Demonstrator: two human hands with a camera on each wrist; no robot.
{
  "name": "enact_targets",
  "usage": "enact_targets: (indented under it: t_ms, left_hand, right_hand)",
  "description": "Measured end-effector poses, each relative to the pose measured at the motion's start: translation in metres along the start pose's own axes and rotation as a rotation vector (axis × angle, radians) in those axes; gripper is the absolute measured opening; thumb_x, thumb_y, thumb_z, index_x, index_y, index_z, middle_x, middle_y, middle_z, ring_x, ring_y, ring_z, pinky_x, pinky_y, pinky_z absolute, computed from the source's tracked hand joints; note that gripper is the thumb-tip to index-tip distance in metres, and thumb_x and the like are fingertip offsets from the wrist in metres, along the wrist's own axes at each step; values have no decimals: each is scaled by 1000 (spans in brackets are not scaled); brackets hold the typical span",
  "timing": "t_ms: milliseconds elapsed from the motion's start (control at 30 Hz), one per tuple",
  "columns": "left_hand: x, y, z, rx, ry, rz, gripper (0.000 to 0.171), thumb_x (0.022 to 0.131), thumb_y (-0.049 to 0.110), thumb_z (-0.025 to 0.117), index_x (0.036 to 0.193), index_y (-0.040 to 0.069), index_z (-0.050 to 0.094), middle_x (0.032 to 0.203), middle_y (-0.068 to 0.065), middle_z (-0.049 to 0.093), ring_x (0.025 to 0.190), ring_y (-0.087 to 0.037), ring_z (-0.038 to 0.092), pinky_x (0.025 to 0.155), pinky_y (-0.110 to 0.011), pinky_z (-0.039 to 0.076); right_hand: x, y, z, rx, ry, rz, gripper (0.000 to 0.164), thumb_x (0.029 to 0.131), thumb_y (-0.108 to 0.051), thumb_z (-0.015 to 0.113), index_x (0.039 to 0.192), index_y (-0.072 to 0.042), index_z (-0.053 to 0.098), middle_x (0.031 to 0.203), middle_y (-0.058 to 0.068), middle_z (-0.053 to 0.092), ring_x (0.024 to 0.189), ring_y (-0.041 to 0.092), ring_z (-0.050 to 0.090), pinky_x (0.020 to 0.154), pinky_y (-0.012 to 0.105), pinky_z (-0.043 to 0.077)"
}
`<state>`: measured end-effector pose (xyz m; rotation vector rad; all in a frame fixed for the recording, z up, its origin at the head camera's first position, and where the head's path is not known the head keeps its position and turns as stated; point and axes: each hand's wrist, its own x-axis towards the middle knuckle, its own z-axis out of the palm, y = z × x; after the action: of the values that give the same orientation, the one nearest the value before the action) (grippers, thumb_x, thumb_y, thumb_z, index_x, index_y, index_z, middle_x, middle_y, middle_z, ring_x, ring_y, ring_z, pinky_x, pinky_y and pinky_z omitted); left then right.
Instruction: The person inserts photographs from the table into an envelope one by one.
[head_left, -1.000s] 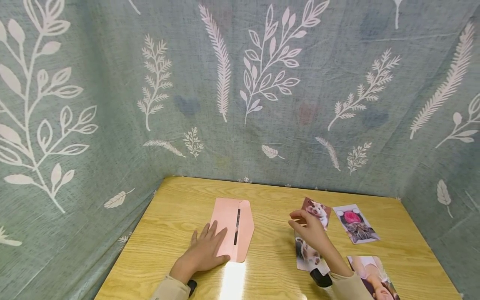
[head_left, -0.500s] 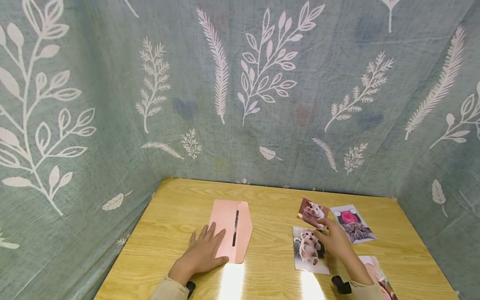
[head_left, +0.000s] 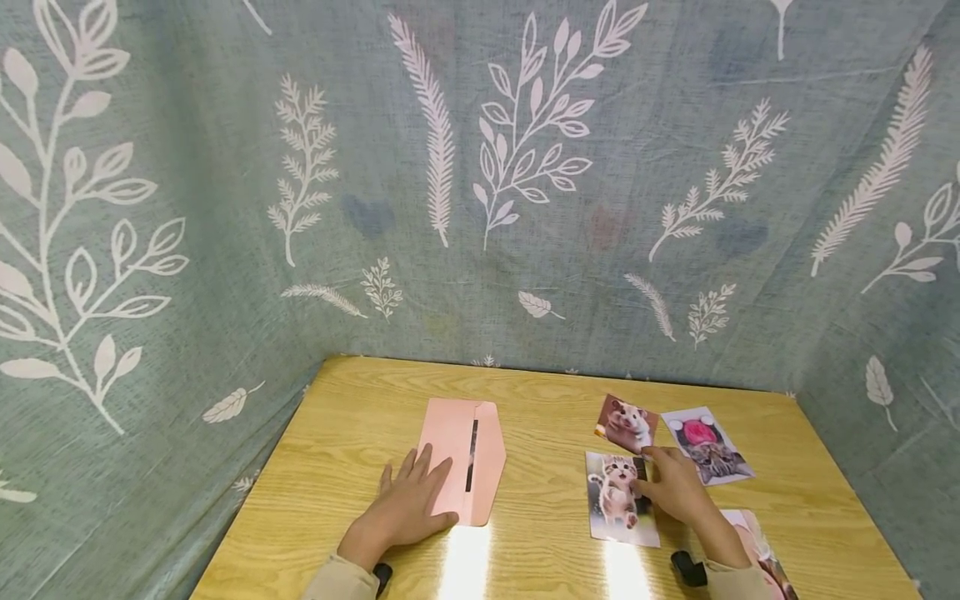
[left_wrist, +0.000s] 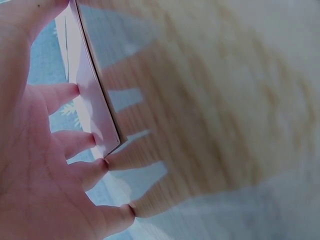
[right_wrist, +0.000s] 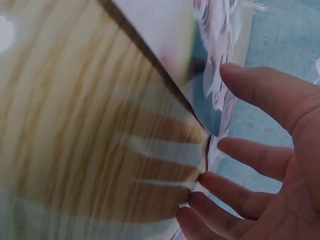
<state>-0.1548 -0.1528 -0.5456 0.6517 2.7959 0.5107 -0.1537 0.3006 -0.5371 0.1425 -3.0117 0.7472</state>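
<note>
A pink envelope [head_left: 450, 423] lies on the wooden table, with a dark slit where part of a picture shows. My left hand [head_left: 405, 504] rests flat on its near left part, fingers spread. In the left wrist view, those fingertips [left_wrist: 86, 142] touch the envelope and the tabletop. To the right lies a photo card of a kitten [head_left: 617, 504]. My right hand [head_left: 675, 487] is at its upper right corner, thumb over the picture. In the right wrist view, the thumb [right_wrist: 260, 90] and forefinger stand apart, with the other fingertips at the tabletop.
A card with a small white-faced rodent [head_left: 628, 423] lies just beyond the kitten card. Right of it is a card with a cat and pink ball [head_left: 708, 450]. Another picture card [head_left: 757, 546] is partly under my right forearm. A leaf-patterned cloth [head_left: 480, 208] hangs behind the table.
My right hand has moved right and nearer, from over the rodent card to the kitten card's upper right corner, uncovering both pictures. The left hand stays on the envelope.
</note>
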Motion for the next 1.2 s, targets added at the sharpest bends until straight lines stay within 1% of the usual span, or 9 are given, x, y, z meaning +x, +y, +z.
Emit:
enact_targets:
  t_ms: [200,367,500,700,767,867,967,1067,1200]
  left_hand:
    - [-1,-1,2,-1,14,-1,86,91,65,60,158,17,34,163,-22,16,148,-46,11,106,-77,11]
    - [-1,-1,2,0,5,-2,86,91,65,59,158,18,33,164,-21,14,148,-46,10,106,-77,10]
    - [0,-1,1,-6,-2,-4,86,92,64,59,159,18,32,164,-21,13,148,-46,8,106,-77,9]
    - [0,-1,1,4,-12,-9,87,91,65,59,159,18,32,164,-21,13,149,-45,8,107,-76,9]
    - [0,-1,1,7,-12,-10,87,91,65,59,159,18,32,164,-21,13,149,-45,9,107,-77,9]
    - [0,-1,1,1,-9,-9,87,91,65,59,159,18,32,164,-21,13,148,-46,9,106,-77,9]
    - [0,-1,1,-2,-4,-7,87,91,64,59,158,17,32,164,-21,13,148,-46,9,106,-77,9]
    - [0,-1,1,-3,-2,-7,87,91,65,59,158,17,32,164,-21,13,148,-46,9,106,-77,9]
    - [0,-2,1,-11,0,-6,87,91,64,60,158,17,33,164,-21,13,148,-46,9,106,-77,9]
  right_hand:
    - [0,0,1,-11,-31,13,56,80,-21,83,122,10,62,120,36,53,111,59,48,89,68,41]
    - [0,-1,-1,2,-25,29,52,80,-19,83,118,7,60,122,38,52,112,60,46,88,68,41]
    - [2,-2,-1,19,22,34,44,79,-14,83,111,6,60,115,36,55,104,53,53,82,63,45]
    - [4,2,3,39,97,38,28,81,-7,80,100,4,62,94,19,60,85,33,56,72,50,47]
    - [4,3,4,65,100,49,24,83,-6,78,99,4,63,92,16,62,82,30,58,71,47,48]
    - [4,2,2,152,96,82,20,87,-4,74,99,5,62,95,20,66,84,33,65,70,46,54]
    - [4,1,-2,243,85,117,19,89,-4,72,100,6,60,96,20,67,86,36,68,64,41,56]
    - [4,0,-3,276,79,146,19,90,-5,72,101,5,60,92,15,66,85,32,67,62,33,53]
    - [4,1,-4,305,63,173,20,92,-8,71,104,5,61,92,11,67,85,26,64,63,29,50]
